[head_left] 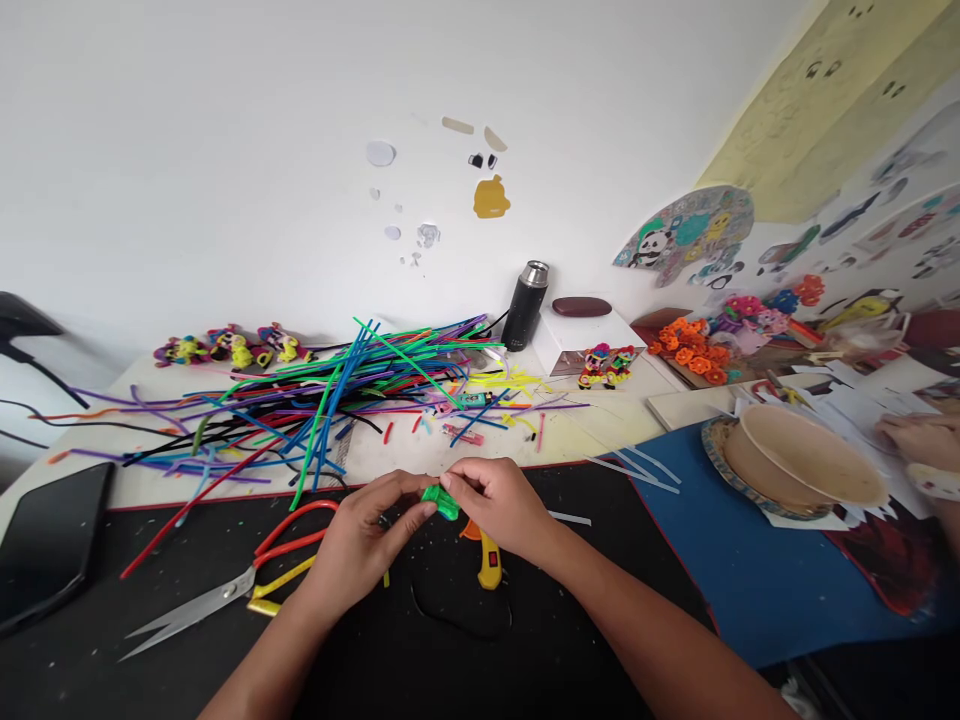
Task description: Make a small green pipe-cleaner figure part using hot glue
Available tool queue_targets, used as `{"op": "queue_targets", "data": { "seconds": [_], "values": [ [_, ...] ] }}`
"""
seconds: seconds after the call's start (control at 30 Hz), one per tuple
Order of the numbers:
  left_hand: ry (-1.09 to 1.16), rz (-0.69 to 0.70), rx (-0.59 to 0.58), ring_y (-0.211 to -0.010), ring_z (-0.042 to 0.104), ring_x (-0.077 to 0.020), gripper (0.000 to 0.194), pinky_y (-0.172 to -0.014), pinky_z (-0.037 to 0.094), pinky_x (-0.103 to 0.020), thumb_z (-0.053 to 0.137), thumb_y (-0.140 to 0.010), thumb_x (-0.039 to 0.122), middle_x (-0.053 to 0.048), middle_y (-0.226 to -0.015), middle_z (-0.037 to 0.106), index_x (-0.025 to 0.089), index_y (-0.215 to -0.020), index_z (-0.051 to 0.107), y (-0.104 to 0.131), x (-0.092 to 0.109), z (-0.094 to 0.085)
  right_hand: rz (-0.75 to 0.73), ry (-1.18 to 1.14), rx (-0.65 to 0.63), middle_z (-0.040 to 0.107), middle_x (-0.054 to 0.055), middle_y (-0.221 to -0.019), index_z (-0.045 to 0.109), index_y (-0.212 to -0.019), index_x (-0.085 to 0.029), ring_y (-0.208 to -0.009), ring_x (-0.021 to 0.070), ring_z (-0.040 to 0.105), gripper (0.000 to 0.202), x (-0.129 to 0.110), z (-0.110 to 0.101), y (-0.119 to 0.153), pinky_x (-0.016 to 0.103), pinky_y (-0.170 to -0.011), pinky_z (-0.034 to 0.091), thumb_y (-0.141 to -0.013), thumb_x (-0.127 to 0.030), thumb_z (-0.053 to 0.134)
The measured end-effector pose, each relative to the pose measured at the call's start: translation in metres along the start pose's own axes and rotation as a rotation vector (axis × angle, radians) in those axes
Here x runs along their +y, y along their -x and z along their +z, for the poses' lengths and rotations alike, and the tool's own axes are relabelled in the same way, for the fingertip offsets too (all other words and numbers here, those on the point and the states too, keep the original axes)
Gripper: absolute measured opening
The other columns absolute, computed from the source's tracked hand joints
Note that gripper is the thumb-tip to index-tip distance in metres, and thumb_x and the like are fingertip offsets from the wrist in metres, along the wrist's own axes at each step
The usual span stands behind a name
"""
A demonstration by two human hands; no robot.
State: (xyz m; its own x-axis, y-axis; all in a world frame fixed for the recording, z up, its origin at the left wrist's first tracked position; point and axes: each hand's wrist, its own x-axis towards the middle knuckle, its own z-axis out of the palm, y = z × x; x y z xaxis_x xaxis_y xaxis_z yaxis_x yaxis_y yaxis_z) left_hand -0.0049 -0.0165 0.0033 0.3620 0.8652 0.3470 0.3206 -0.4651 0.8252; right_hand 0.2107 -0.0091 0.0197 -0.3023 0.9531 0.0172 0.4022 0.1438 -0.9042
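Note:
A small bright green piece (441,502), seemingly bent pipe cleaner, is pinched between both hands above the black mat (600,600). My left hand (375,525) grips its left side between thumb and fingers. From the right, my right hand (491,500) closes on its upper right side. Just below my right hand lies a yellow cutter (490,562), with an orange thing partly hidden beside it. Open scissors (232,590) with red handles rest left of my left hand, a yellow-handled tool (281,585) next to them. A thin black strand curves on the mat.
Behind the hands, many colored pipe cleaners (337,385) are heaped. A black phone (56,540) lies far left. A black flask (525,305) and white box (585,335) stand at the back. On the right are a beige bowl (802,460) and another person's hand (919,440).

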Motion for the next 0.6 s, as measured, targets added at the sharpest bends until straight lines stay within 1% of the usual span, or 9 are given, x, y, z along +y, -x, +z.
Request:
{"op": "queue_targets", "data": {
  "seconds": [0.17, 0.33, 0.43, 0.6],
  "values": [
    [-0.052, 0.081, 0.034, -0.087, 0.078, -0.0197, 0.022, -0.081, 0.063, -0.027, 0.074, -0.097, 0.030, -0.006, -0.103, 0.082, 0.025, -0.118, 0.077, 0.0007, 0.0016, 0.0029, 0.014, -0.016, 0.070, 0.048, -0.003, -0.062, 0.061, -0.074, -0.020, -0.060, 0.0140, 0.041, 0.031, 0.0033, 0.0078, -0.0004, 0.027, -0.057, 0.029, -0.100, -0.036, 0.056],
    [-0.130, 0.191, 0.096, -0.105, 0.079, -0.0232, 0.026, -0.094, 0.063, -0.032, 0.071, -0.100, 0.023, -0.009, -0.113, 0.082, 0.025, -0.125, 0.076, 0.0012, -0.0003, 0.0044, 0.014, -0.025, 0.106, 0.045, -0.004, -0.060, 0.058, -0.071, -0.020, -0.058, 0.0137, 0.040, 0.031, 0.0003, 0.0099, -0.0009, 0.027, -0.056, 0.029, -0.097, -0.037, 0.056],
    [-0.145, 0.216, 0.073, -0.107, 0.079, -0.0247, 0.030, -0.096, 0.064, -0.035, 0.066, -0.102, 0.020, -0.011, -0.118, 0.083, 0.025, -0.130, 0.075, 0.0019, -0.0032, 0.0049, 0.017, -0.033, 0.105, 0.044, -0.004, -0.059, 0.058, -0.070, -0.021, -0.057, 0.0136, 0.039, 0.029, -0.0017, 0.0085, -0.0005, 0.027, -0.056, 0.030, -0.095, -0.035, 0.057],
    [-0.172, 0.253, 0.040, -0.107, 0.079, -0.0231, 0.036, -0.097, 0.064, -0.034, 0.062, -0.104, 0.016, -0.011, -0.122, 0.082, 0.025, -0.137, 0.072, 0.0040, -0.0059, 0.0060, 0.029, -0.057, 0.088, 0.047, -0.004, -0.060, 0.060, -0.071, -0.020, -0.058, 0.0133, 0.041, 0.027, -0.0005, 0.0061, 0.0008, 0.026, -0.056, 0.031, -0.094, -0.035, 0.058]
  ]
}}
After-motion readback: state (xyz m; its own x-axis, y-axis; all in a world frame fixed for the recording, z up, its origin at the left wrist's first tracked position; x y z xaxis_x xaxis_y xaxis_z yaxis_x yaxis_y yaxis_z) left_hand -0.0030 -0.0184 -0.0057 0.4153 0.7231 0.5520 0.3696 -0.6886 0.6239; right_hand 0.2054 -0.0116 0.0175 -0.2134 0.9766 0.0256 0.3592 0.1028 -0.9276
